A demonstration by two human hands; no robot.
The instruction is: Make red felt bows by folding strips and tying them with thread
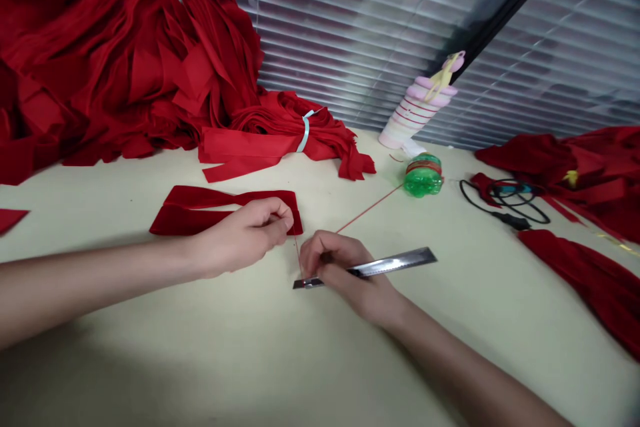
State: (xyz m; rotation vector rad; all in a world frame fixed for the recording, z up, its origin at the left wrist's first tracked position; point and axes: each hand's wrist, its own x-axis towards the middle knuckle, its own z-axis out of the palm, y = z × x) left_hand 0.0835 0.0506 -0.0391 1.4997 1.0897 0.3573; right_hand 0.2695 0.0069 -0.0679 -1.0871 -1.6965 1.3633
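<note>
While the left hand [235, 240] pinches the folded end of a red velvet ribbon [190, 220], the right hand [340, 270] is clenched around a narrow metal strip [395, 261] with a toothed edge, lying nearly flat on the pale counter [125, 203]. Both grips are closed; the left one holds the ribbon at its edge, and the right one holds the strip near its lower end. A short length of red thread [299, 255] runs between the two hands, and a longer one [367, 209] leads away from the right hand to a green plastic bottle [424, 175] banded with red thread. The step in hand appears to be working this thread at the strip, and the next move calls for keeping the thread taut between the closed grips. Fingers hide where the thread meets the strip and the ribbon, so any knot or cut there cannot be made out. Farther off lie a coiled black cable [500, 210], loose red cloth [590, 280], a tied red bundle [280, 137], a large red heap [125, 60], a pink ridged holder [420, 107] and window blinds [360, 27].
</note>
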